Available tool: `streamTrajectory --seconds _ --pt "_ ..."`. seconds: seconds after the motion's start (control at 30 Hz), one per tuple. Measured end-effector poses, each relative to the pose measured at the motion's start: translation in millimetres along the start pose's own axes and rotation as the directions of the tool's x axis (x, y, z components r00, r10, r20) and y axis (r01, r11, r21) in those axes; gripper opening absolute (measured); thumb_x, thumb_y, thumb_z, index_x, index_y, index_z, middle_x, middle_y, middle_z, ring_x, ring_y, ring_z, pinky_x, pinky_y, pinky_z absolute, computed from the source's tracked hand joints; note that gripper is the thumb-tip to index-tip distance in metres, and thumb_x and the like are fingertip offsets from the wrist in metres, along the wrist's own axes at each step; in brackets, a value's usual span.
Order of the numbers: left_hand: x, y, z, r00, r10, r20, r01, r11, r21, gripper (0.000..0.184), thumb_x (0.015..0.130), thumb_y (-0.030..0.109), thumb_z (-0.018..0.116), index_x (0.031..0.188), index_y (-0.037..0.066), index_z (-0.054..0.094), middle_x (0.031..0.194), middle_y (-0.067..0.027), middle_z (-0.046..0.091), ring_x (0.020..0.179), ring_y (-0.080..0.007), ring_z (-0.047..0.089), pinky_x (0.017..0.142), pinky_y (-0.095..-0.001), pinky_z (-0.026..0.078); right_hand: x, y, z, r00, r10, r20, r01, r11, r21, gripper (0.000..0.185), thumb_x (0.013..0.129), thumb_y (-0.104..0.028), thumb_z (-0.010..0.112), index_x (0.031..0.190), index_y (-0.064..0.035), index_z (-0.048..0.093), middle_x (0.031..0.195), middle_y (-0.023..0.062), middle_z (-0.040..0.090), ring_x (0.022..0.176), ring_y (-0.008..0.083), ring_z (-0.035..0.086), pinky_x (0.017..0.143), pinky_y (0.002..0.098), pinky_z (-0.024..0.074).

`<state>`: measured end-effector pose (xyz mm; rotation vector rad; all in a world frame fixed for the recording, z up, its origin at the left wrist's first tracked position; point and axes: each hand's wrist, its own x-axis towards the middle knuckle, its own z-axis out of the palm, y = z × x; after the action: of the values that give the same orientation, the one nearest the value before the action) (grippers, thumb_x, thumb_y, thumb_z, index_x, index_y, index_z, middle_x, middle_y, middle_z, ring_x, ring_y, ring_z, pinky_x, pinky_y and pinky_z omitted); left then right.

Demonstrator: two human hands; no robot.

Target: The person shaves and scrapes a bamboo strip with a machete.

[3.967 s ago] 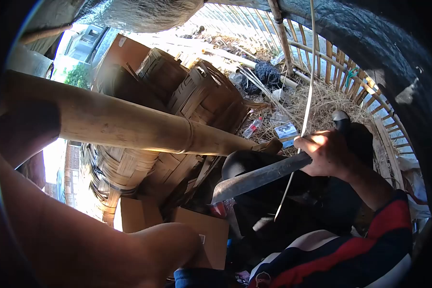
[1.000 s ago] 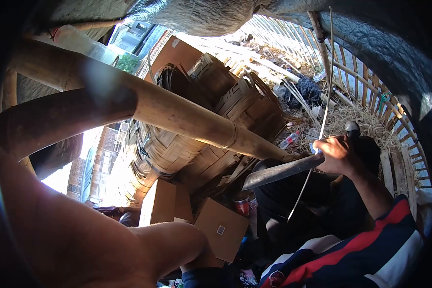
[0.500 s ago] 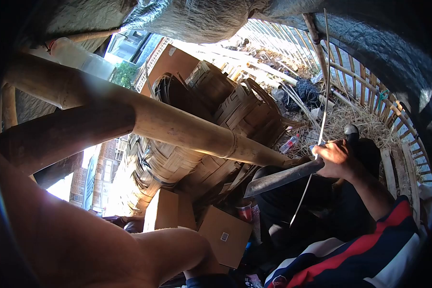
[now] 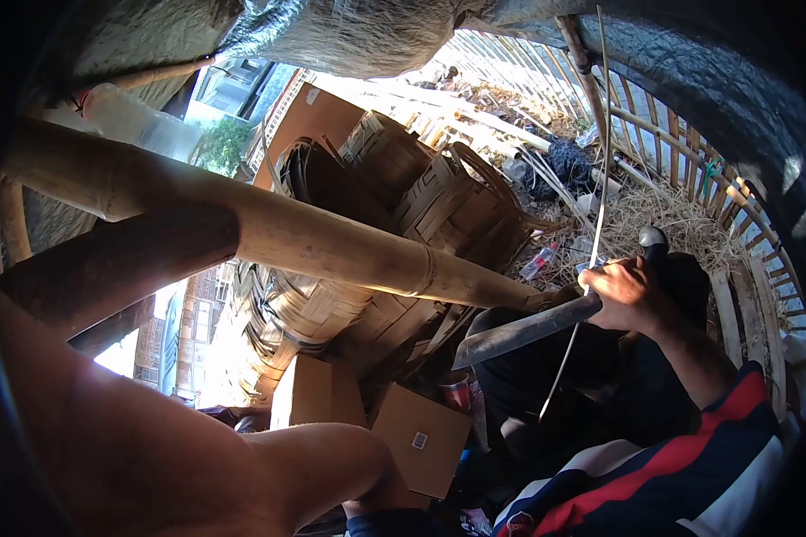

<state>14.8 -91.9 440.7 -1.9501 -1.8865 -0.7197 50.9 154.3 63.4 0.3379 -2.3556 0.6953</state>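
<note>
My right hand (image 4: 625, 294), coming from a striped sleeve, is closed around a machete (image 4: 524, 334). Its broad grey blade points left and slightly down, and a dark rounded knob shows behind the fist. A long thin pale strip (image 4: 603, 170), apparently bamboo, runs nearly upright past the thumb and fingers, crossing near the base of the blade. Whether the fingers also grip it is hard to make out. At lower left a bare arm (image 4: 188, 456), apparently my left, rises close to the camera; its hand lies out of view.
A thick bamboo pole (image 4: 349, 242) slants across the middle, ending near the blade. Behind it are woven bamboo baskets (image 4: 461, 201). Cardboard boxes (image 4: 421, 430) stand below. Straw (image 4: 640, 215), a plastic bottle (image 4: 539, 261) and a slatted bamboo fence (image 4: 681, 166) are at right.
The surroundings shift slightly left in view, as the camera moves a little. My right hand, the machete and the thin strip keep almost the same position.
</note>
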Motion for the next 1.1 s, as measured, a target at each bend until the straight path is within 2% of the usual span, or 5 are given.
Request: streamTrajectory --seconds 0.5,0.6,0.7,0.9,1.1 --pt "3 -3 8 0.998 0.034 -0.049 -0.035 0.999 -0.002 0.057 0.084 0.036 0.064 0.127 0.003 0.047 0.123 -0.0206 0.051 0.11 -0.0336 0.053 0.084 -0.0475 0.046 -1 4 1 0.991 0.045 0.13 -0.048 0.999 0.019 0.038 0.058 -0.027 0.08 0.091 -0.0169 0.062 0.069 0.0024 0.05 0.069 0.0219 0.059 0.071 0.0376 0.0406" --pt "5 -6 10 0.997 0.044 -0.056 -0.045 0.999 -0.009 0.057 0.084 0.036 0.064 0.127 0.003 0.047 0.123 -0.0205 0.051 0.11 -0.0336 0.053 0.084 -0.0476 0.045 -1 3 2 0.99 0.08 0.113 -0.083 0.996 0.02 0.031 0.059 -0.028 0.079 0.082 -0.0172 0.062 0.067 0.0028 0.054 0.07 0.0252 0.061 0.068 0.0393 0.0442" --pt "5 -8 12 0.996 0.05 -0.071 -0.051 0.999 -0.013 0.057 0.084 0.036 0.064 0.127 0.003 0.047 0.123 -0.0204 0.052 0.11 -0.0335 0.053 0.084 -0.0477 0.045 -6 6 5 0.997 0.044 0.066 -0.047 0.998 0.036 0.038 0.059 -0.025 0.079 0.092 -0.0174 0.063 0.068 0.0021 0.05 0.068 0.0218 0.059 0.069 0.0379 0.0408" --pt "-5 -8 16 0.991 0.043 -0.125 -0.044 0.999 -0.002 0.056 0.084 0.036 0.063 0.127 0.003 0.047 0.123 -0.0202 0.052 0.11 -0.0335 0.053 0.084 -0.048 0.045 -5 3 -1 1.0 0.026 -0.01 -0.026 1.0 -0.008 0.034 0.059 -0.024 0.078 0.09 -0.0174 0.065 0.068 0.0026 0.051 0.069 0.0223 0.06 0.068 0.038 0.0406" --pt "-21 -2 20 0.979 0.045 -0.198 -0.038 0.999 0.037 0.055 0.085 0.036 0.063 0.126 0.003 0.047 0.122 -0.02 0.052 0.11 -0.0334 0.053 0.085 -0.0482 0.044 2 1 -11 0.999 -0.001 0.036 0.002 1.0 -0.018 0.033 0.058 -0.025 0.078 0.088 -0.0171 0.065 0.066 0.0034 0.053 0.069 0.0234 0.06 0.067 0.0388 0.0403"
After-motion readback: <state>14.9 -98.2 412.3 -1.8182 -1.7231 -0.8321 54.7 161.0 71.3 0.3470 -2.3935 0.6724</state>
